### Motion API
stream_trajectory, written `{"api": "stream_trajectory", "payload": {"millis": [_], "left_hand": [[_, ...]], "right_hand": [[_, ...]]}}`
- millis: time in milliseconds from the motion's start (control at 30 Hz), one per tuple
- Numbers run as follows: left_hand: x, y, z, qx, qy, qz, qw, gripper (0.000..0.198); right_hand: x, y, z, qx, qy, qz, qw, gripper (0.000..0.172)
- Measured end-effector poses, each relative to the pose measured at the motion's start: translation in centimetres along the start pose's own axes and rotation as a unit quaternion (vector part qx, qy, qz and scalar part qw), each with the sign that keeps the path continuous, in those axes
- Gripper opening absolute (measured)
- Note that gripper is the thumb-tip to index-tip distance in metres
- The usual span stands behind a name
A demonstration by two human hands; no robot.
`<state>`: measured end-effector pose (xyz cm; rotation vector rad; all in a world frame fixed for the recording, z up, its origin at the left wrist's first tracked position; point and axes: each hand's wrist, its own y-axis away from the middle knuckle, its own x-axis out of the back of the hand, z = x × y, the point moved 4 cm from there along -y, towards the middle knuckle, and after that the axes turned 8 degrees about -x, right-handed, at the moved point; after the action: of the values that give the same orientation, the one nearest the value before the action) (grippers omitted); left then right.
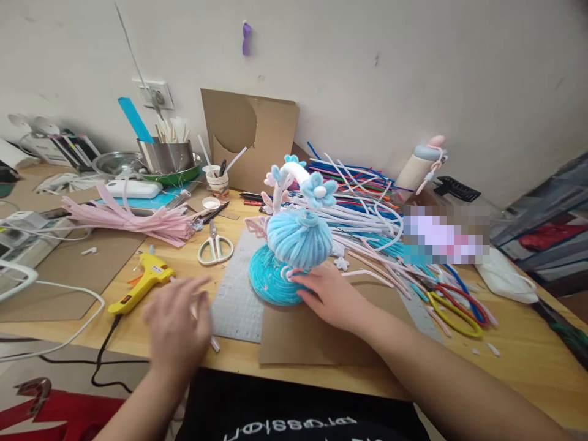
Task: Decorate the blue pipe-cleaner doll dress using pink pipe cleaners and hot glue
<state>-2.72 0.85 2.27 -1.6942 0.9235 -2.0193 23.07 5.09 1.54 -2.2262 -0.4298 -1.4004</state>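
Note:
A light-blue fuzzy pipe-cleaner ornament [299, 239] stands in front of me, with a ribbed round body. A white arched stem [294, 170] with blue flowers [318, 191] rises behind it. Its base is a turquoise coiled disc [266, 282]. My right hand [333, 297] reaches in from the right, its fingers closed on a small white and pink curled piece [287, 273] at the disc. My left hand [179, 324] hovers at the table's front edge, smeared by motion. Beside it lies a yellow glue gun [149, 278]. A short translucent stick [215, 345] shows just past that hand.
White-handled scissors [215, 248] and pink pipe cleaners [133, 217] lie left. Loose pipe cleaners [353, 184] spread behind and right, near yellow-handled pliers [454, 315]. A cardboard sheet [321, 343] and grey cutting mat [234, 306] lie underneath. Cables [98, 361] hang at front left.

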Motion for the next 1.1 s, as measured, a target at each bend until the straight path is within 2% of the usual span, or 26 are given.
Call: {"api": "stream_trajectory", "payload": {"millis": [33, 100, 133, 200, 267, 367, 500, 600, 667, 700, 733, 767, 867, 933, 1000, 1100], "left_hand": [[0.6, 0.3, -2.3, 0.051, -0.053, -0.002, 0.997, 0.025], [1.3, 0.6, -6.9, 0.157, -0.163, -0.072, 0.971, 0.035], [1.2, 0.8, -8.7, 0.168, -0.187, -0.144, 0.957, 0.041], [1.2, 0.9, -11.2, 0.165, -0.223, -0.225, 0.934, 0.050], [1.0, 1.0, -12.2, 0.146, -0.230, -0.284, 0.919, 0.052], [1.2, 1.2, -11.1, 0.143, -0.190, -0.295, 0.925, 0.045], [2.3, 1.9, -7.6, 0.248, -0.064, -0.225, 0.940, 0.035], [2.9, 2.6, -4.5, 0.261, -0.026, -0.152, 0.953, 0.033], [3.0, 3.2, -2.8, 0.260, -0.003, -0.126, 0.957, 0.031], [2.9, 3.4, -2.2, 0.259, 0.007, -0.120, 0.958, 0.031], [2.8, 3.7, -1.7, 0.257, 0.016, -0.116, 0.959, 0.031], [2.7, 3.9, -1.4, 0.256, 0.022, -0.113, 0.960, 0.031], [2.4, 4.4, -1.1, 0.247, 0.028, -0.100, 0.963, 0.031], [2.2, 4.6, -1.2, 0.226, 0.033, -0.090, 0.969, 0.033], [2.1, 4.7, -1.4, 0.200, 0.041, -0.078, 0.976, 0.034], [1.9, 4.9, -1.6, 0.165, 0.056, -0.067, 0.982, 0.034]], "right_hand": [[0.2, 0.2, -0.7, 0.019, 0.015, -0.008, 1.000, 0.028], [0.6, 0.8, -2.2, 0.055, 0.021, -0.023, 0.998, 0.027], [0.9, 1.0, -3.0, 0.069, 0.006, -0.027, 0.997, 0.026], [1.3, 1.5, -4.7, 0.084, -0.061, -0.038, 0.994, 0.025], [1.4, 1.6, -6.3, 0.075, -0.156, -0.072, 0.982, 0.023], [0.3, 1.2, -7.9, 0.001, -0.291, -0.130, 0.948, 0.020], [-2.4, -0.5, -8.5, -0.152, -0.397, -0.109, 0.898, 0.032], [-4.4, -1.8, -9.3, -0.206, -0.518, -0.115, 0.822, 0.038], [-5.3, -2.3, -10.0, -0.237, -0.587, -0.141, 0.761, 0.033], [-5.4, -2.4, -10.2, -0.255, -0.602, -0.148, 0.742, 0.027], [-5.4, -2.5, -10.4, -0.268, -0.605, -0.146, 0.735, 0.021], [-5.2, -2.4, -10.4, -0.276, -0.597, -0.136, 0.741, 0.015], [-4.2, -2.2, -10.2, -0.268, -0.551, -0.094, 0.785, 0.011], [-3.7, -2.0, -10.1, -0.256, -0.526, -0.089, 0.806, 0.010], [-3.5, -1.7, -9.9, -0.253, -0.517, -0.096, 0.812, 0.010], [-3.4, -1.5, -9.8, -0.261, -0.523, -0.112, 0.804, 0.010]]}}
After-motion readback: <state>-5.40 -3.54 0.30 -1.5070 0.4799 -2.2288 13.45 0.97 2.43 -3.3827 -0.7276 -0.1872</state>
